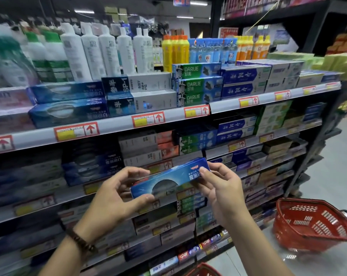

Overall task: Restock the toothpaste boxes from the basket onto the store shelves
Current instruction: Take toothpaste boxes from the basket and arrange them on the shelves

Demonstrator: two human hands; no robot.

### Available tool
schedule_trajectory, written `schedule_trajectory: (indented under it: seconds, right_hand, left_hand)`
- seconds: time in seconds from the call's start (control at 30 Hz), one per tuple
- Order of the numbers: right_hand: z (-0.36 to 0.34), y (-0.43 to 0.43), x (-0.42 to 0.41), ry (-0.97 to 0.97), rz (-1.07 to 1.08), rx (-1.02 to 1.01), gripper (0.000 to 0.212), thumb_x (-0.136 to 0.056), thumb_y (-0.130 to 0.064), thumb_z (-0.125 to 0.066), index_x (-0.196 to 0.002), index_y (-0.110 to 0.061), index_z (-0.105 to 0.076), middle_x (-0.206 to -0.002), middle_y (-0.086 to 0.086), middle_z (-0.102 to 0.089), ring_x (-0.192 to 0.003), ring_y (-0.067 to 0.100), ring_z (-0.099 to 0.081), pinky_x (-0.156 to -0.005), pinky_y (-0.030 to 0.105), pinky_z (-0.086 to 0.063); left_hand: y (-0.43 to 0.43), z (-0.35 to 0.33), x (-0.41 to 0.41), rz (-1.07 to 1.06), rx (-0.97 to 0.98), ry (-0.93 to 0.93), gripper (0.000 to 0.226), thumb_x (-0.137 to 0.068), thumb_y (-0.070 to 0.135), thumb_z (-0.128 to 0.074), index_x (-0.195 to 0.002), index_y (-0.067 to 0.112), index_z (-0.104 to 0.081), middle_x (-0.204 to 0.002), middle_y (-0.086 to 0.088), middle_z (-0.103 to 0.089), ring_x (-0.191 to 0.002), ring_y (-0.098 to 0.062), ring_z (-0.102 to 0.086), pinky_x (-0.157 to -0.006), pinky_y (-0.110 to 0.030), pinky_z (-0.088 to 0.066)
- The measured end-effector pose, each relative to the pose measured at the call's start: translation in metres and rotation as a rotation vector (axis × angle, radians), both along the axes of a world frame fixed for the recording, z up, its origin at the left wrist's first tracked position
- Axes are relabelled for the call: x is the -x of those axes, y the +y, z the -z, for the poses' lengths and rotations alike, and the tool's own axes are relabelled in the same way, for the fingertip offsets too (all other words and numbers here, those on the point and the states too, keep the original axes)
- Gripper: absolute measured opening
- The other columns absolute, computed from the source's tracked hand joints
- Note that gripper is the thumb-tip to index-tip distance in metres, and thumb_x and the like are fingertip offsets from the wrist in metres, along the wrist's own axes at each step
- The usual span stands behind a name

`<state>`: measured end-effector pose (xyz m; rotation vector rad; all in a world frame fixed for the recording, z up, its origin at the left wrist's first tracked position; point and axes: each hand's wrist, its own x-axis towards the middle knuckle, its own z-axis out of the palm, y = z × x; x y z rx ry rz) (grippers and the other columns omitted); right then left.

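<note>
Nearest to me, my left hand [116, 194] pinches the lower left end of a blue toothpaste box [168, 179]; my right hand [220, 188] pinches its upper right end, so the box hangs tilted between the two, in the air before the shelving and touching no shelf. Low at my right a red basket [308, 226] sits on the floor; what is left in it I cannot tell. I judge this the carry-and-match step. Just beyond the box, look-alike dark-blue boxes [93, 166] lie stacked toward the left end of the second shelf; more of them [69, 102] lie on the top shelf's left part. Next I should level the box, choose one stack, and slide it in flush behind the shelf's front edge [112, 127].
</note>
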<state>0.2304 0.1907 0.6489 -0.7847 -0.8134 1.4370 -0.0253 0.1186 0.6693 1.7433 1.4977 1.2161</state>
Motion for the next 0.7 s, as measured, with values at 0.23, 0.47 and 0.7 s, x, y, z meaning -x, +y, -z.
schedule_trajectory:
  seconds: [0.23,0.47,0.7]
  right_hand:
    - [-0.024,-0.002,0.032,0.027,0.047,0.023,0.009,-0.094,-0.001,-0.07,-0.101,-0.004,-0.067,-0.114,0.026,-0.075,-0.103,0.039,-0.077,-0.085,0.047,-0.065]
    - [-0.041,0.001,0.071,0.018,0.031,-0.015,0.018,-0.091,-0.006,-0.072,-0.105,0.0,-0.063,-0.113,0.027,-0.075,-0.103,0.04,-0.077,-0.081,0.043,-0.067]
    - [-0.051,0.004,0.114,-0.139,0.079,-0.149,0.034,-0.086,-0.022,-0.075,-0.106,0.003,-0.064,-0.111,0.025,-0.076,-0.105,0.039,-0.077,-0.092,0.054,-0.061]
  left_hand:
    - [0.0,0.005,0.039,-0.069,-0.079,-0.223,0.057,-0.068,0.01,-0.091,-0.119,0.02,-0.071,-0.123,0.004,-0.075,-0.107,-0.019,-0.075,-0.092,-0.03,-0.061]
    - [0.009,-0.002,0.077,-0.114,-0.211,-0.278,0.05,-0.074,0.005,-0.086,-0.12,0.021,-0.074,-0.119,0.002,-0.077,-0.108,-0.018,-0.075,-0.094,-0.033,-0.06]
    - [0.013,-0.011,0.113,-0.147,-0.43,-0.22,0.046,-0.078,0.001,-0.081,-0.121,0.015,-0.074,-0.121,0.001,-0.075,-0.112,-0.018,-0.073,-0.098,-0.024,-0.056]
